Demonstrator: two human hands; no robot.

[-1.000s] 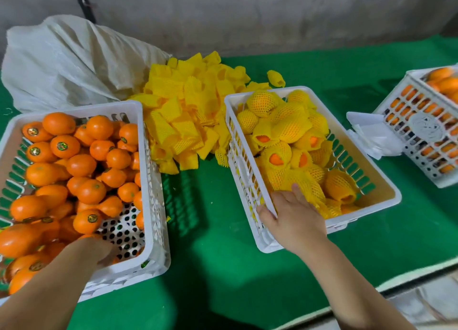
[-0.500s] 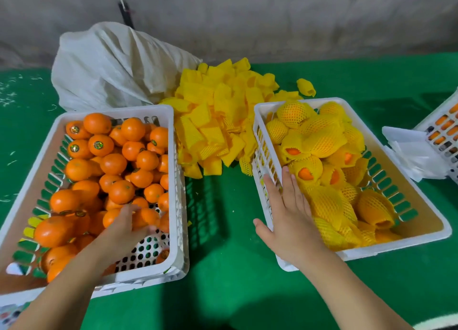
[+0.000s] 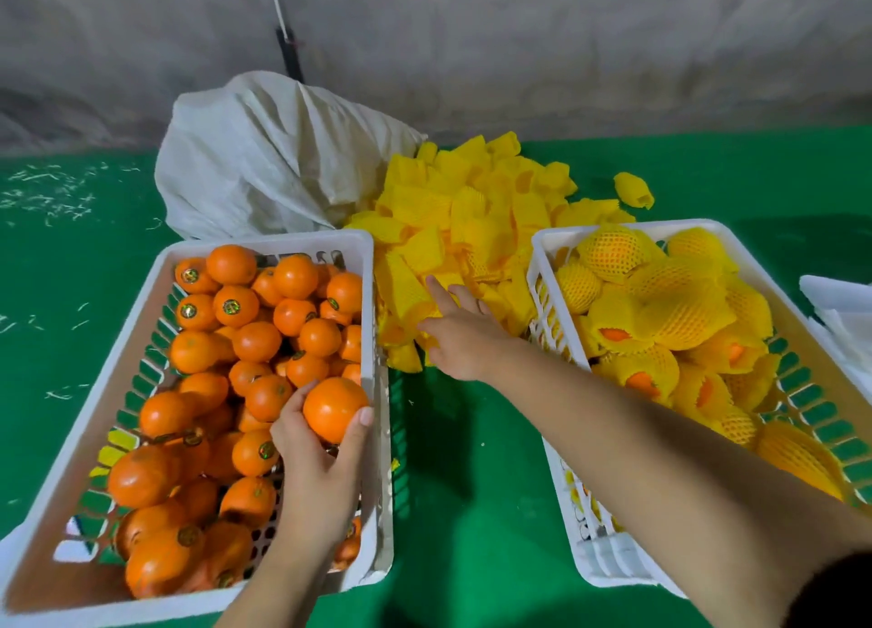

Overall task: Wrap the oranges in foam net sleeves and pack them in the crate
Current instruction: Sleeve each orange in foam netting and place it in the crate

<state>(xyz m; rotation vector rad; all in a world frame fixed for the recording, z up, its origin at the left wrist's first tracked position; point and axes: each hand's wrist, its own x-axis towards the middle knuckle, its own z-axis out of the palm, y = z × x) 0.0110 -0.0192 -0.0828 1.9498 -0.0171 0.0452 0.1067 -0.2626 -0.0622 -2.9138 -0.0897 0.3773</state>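
A white crate [image 3: 141, 325] on the left holds several bare oranges. My left hand [image 3: 316, 457] grips one orange [image 3: 334, 408] just above the crate's right side. Between the crates lies a heap of yellow foam net sleeves [image 3: 462, 231]. My right hand [image 3: 460, 332] reaches over the near edge of that heap with its fingers spread and straight, touching the sleeves and holding nothing. A second white crate [image 3: 594, 561] on the right is filled with oranges wrapped in yellow net sleeves [image 3: 660, 306].
A crumpled white sack [image 3: 264, 155] lies behind the left crate, against the grey wall. White sheets [image 3: 844, 311] lie at the right edge. One loose sleeve [image 3: 633, 190] sits apart behind the right crate. Green cloth covers the table [image 3: 472, 486].
My left hand has closed round an orange and lifted it from the left crate. My right hand has left the right crate and moved left and forward to the sleeve heap.
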